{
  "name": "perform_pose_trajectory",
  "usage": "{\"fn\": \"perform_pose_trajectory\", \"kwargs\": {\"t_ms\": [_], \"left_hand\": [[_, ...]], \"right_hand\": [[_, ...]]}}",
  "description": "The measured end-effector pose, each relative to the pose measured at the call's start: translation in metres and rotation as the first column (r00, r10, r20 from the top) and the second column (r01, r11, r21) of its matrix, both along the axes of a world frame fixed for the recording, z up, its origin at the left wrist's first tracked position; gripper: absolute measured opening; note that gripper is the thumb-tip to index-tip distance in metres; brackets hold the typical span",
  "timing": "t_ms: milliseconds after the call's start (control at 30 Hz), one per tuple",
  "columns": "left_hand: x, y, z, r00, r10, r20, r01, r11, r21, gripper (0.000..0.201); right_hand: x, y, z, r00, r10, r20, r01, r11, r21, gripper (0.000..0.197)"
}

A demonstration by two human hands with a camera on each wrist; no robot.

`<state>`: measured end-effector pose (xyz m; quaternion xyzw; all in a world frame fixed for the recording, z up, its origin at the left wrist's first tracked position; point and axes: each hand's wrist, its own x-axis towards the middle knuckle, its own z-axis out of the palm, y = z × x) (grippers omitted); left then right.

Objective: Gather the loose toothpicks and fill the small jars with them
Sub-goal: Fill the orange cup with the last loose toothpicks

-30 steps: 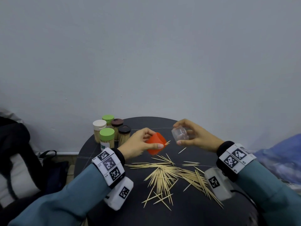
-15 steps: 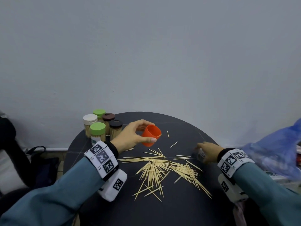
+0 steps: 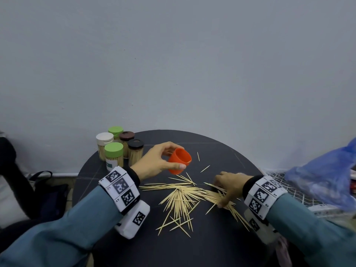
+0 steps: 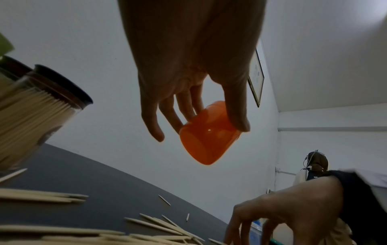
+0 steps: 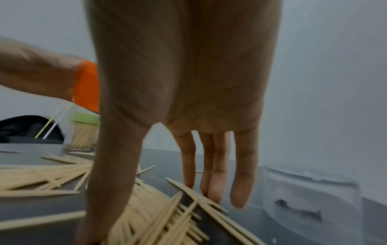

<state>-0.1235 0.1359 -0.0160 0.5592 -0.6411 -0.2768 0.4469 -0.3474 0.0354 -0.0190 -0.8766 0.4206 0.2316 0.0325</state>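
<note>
Gathering step: loose toothpicks [image 3: 185, 197] lie fanned over the black round table [image 3: 212, 151], the densest bundle right under the right hand [image 3: 230, 186]. That hand is spread, fingers [image 5: 211, 165] straight and thumb wide, tips touching the sticks, nothing pinched yet. Sticks under it run roughly across the gap between thumb and fingers, so my read is that closing the span would rake them parallel. Clear jar [image 5: 310, 199] stands uncapped just beside the right hand, on the side away from the pile. Left hand [image 3: 156, 162] is farther from the pile, above it, clamped on the orange lid [image 3: 179, 160]. Five capped, filled jars [image 3: 119, 147] cluster beyond the left wrist.
</note>
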Motion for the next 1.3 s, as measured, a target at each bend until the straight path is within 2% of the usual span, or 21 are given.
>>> {"fn": "perform_pose_trajectory", "kwargs": {"t_ms": [333,767,900,1067,1200,1233,1300], "left_hand": [[-0.001,-0.001,-0.001,1.000,0.001,-0.005,-0.001,1.000,0.002,0.045],[0.000,-0.001,-0.002,1.000,0.006,-0.002,-0.006,1.000,0.016,0.047],[0.000,-0.001,-0.002,1.000,0.009,0.007,-0.009,1.000,0.019,0.047],[0.001,-0.002,-0.003,1.000,0.012,0.023,-0.013,1.000,0.026,0.050],[0.002,-0.003,-0.004,1.000,0.017,0.025,-0.018,0.999,0.031,0.050],[0.002,-0.004,-0.005,1.000,0.015,0.023,-0.016,0.999,0.032,0.050],[0.003,-0.004,-0.006,1.000,0.013,0.020,-0.014,0.999,0.035,0.051]], "right_hand": [[-0.006,0.005,-0.014,0.981,-0.015,0.192,0.022,0.999,-0.030,0.047],[0.022,0.012,-0.020,0.985,-0.099,0.143,0.107,0.993,-0.049,0.036],[0.025,0.012,-0.021,0.990,-0.093,0.108,0.099,0.994,-0.053,0.035],[0.027,0.015,-0.008,0.989,-0.069,0.135,0.075,0.996,-0.041,0.034],[0.027,0.008,0.001,0.960,-0.113,0.254,0.101,0.993,0.058,0.030],[0.027,0.005,0.002,0.935,-0.148,0.322,0.113,0.986,0.126,0.028],[0.028,0.002,0.004,0.837,-0.277,0.473,0.139,0.942,0.305,0.020]]}}
